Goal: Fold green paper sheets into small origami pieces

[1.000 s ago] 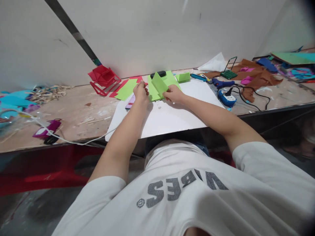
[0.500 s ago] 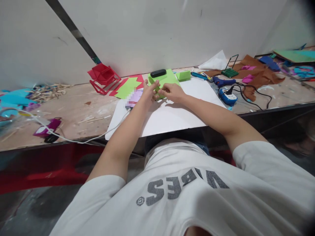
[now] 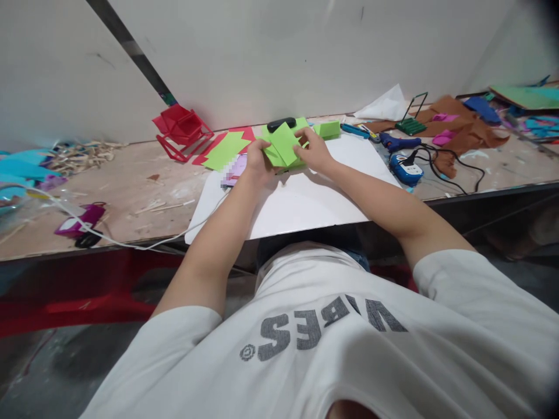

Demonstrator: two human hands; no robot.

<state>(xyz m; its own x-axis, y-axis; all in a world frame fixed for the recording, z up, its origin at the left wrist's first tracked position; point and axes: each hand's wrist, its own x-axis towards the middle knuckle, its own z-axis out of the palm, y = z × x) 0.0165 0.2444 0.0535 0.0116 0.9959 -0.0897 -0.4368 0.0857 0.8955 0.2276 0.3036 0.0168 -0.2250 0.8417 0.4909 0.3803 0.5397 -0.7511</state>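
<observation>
Between my hands is a folded piece of bright green paper, lifted over the white board with a broad flat face showing. My left hand grips its left side, thumb on top. At the right edge, the bent fingers of my right hand pinch it; some fingertips are hidden behind the paper. Just beyond lies more green paper with a black oblong case on it. A small folded green block sits to the right of that.
A red model chair stands at back left, beside green sheets on red paper. A cabled, partly blurred phone-like object lies left of my hands. Rightward are a blue cutter, a glue gun and a blue power adapter.
The green paper has been turned and raised, so its broad face now shows. My hands have moved apart, now at its opposite sides.
</observation>
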